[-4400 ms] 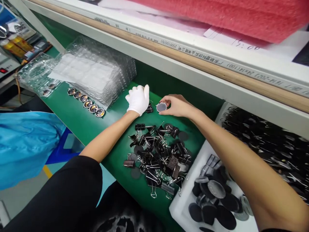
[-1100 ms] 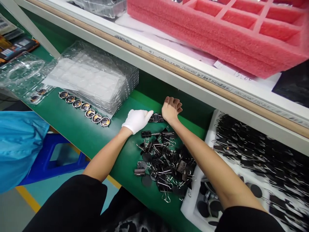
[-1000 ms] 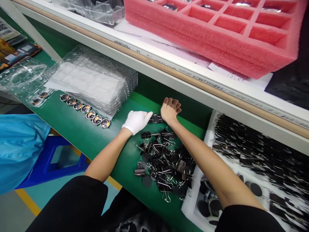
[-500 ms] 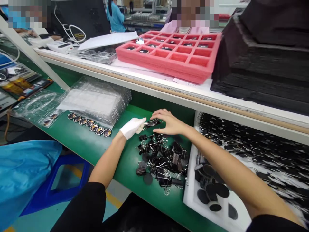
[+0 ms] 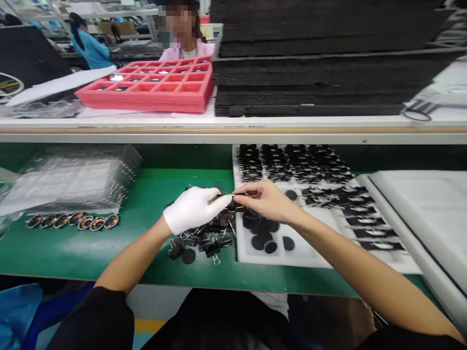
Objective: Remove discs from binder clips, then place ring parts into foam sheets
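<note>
Dark piece pinched between two hands

The dark piece [image 5: 240, 195] looks thin and black, with a little pale metal at its edge; fingers hide most of it, so its full shape cannot be told. It is above the near side of the green bench, over the right part of the clip pile [image 5: 204, 238]. The left hand [image 5: 195, 210], gloved in white, pinches it between thumb and fingers; the bare right hand [image 5: 265, 199] pinches its other side. Left of the pile, seven round parts [image 5: 85, 223] line up before the clear trays [image 5: 78, 177]. Right of it, a white tray [image 5: 306, 252] holds black discs [image 5: 270, 247] and rows of clips.
</note>
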